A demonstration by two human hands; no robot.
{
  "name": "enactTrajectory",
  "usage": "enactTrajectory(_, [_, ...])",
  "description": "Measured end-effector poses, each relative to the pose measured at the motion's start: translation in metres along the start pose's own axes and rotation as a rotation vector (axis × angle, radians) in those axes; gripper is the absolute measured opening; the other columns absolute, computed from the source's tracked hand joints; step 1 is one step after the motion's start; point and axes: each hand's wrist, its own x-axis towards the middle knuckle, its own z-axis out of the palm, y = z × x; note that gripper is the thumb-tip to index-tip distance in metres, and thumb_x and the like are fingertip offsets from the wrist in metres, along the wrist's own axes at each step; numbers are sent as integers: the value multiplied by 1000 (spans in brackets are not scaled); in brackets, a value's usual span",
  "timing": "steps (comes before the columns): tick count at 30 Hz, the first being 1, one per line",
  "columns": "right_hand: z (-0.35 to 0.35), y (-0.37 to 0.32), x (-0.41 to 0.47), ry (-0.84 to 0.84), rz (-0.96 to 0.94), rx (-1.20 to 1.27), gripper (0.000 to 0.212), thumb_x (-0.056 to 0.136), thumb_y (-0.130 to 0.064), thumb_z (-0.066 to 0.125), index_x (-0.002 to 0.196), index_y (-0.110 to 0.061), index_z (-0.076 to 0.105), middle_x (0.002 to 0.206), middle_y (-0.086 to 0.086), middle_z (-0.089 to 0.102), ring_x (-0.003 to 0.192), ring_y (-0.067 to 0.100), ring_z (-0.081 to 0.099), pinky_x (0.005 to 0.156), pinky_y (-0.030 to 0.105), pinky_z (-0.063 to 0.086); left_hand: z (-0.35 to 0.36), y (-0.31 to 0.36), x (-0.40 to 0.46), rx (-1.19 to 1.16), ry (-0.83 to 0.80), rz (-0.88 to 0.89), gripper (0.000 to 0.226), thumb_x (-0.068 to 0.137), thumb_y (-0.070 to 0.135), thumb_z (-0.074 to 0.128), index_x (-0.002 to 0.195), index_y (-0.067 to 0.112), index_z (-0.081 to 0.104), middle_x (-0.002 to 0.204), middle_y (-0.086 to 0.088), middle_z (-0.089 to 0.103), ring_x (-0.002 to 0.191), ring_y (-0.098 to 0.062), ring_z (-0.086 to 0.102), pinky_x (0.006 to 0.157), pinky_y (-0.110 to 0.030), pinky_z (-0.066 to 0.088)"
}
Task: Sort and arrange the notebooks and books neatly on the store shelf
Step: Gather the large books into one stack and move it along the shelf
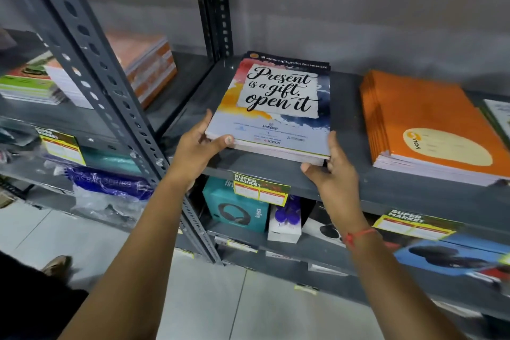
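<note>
A stack of notebooks (273,107), topped by a colourful cover reading "Present is a gift, open it", lies on the grey metal shelf (345,190). My left hand (201,143) grips the stack's front left corner, thumb on the cover. My right hand (331,171) holds the front right corner, fingers under the edge. A stack of orange notebooks (425,124) lies to the right on the same shelf. Behind the slotted upright, on the neighbouring shelf, sit an orange-and-white book stack (149,63) and a green-covered stack (27,83).
The slotted grey upright (110,85) stands left of my hands. Yellow "Super Market" price tags (259,189) hang on the shelf edge. Below are a teal headphone box (234,207), a white box and other packaged goods. A pale tiled floor lies underneath.
</note>
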Motion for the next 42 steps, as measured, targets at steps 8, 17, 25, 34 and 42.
enactTrajectory(8, [0, 3, 2, -7, -29, -21, 70, 89, -11, 58, 148, -20, 21, 132, -18, 45, 126, 3, 43, 103, 8, 33, -9, -9, 6, -71, 1, 7, 67, 86, 6, 61, 144, 11, 29, 129, -6, 58, 112, -11, 54, 85, -5, 48])
enactTrajectory(17, [1, 4, 5, 67, -43, -71, 59, 92, -17, 54, 145, -20, 29, 146, -9, 42, 133, 7, 41, 114, 39, 35, -6, -16, 11, -74, 128, 28, 59, 81, 3, 67, 135, 5, 44, 100, -4, 55, 87, -12, 49, 89, -15, 45])
enactTrajectory(25, [2, -2, 3, 66, -37, -137, 60, 93, -25, 51, 147, -23, 24, 133, -20, 41, 121, 0, 39, 111, 26, 31, -2, -17, 12, -62, 172, 55, 53, 85, -3, 59, 135, 2, 42, 130, -10, 57, 104, -9, 54, 76, 2, 47])
enactTrajectory(34, [6, -7, 3, 116, -33, -121, 55, 94, -20, 51, 144, -18, 32, 134, -12, 48, 114, -3, 37, 100, 15, 27, 0, -14, 13, -110, 252, 58, 44, 85, 0, 61, 128, 4, 53, 120, -3, 62, 102, -7, 59, 85, -2, 47])
enactTrajectory(42, [6, -9, 1, 147, -37, -152, 52, 93, -21, 52, 143, -18, 36, 138, 2, 54, 109, -3, 40, 96, 13, 30, 0, -17, 13, -133, 270, 73, 40, 84, -1, 63, 123, 4, 58, 111, 3, 63, 86, 6, 59, 82, -2, 48])
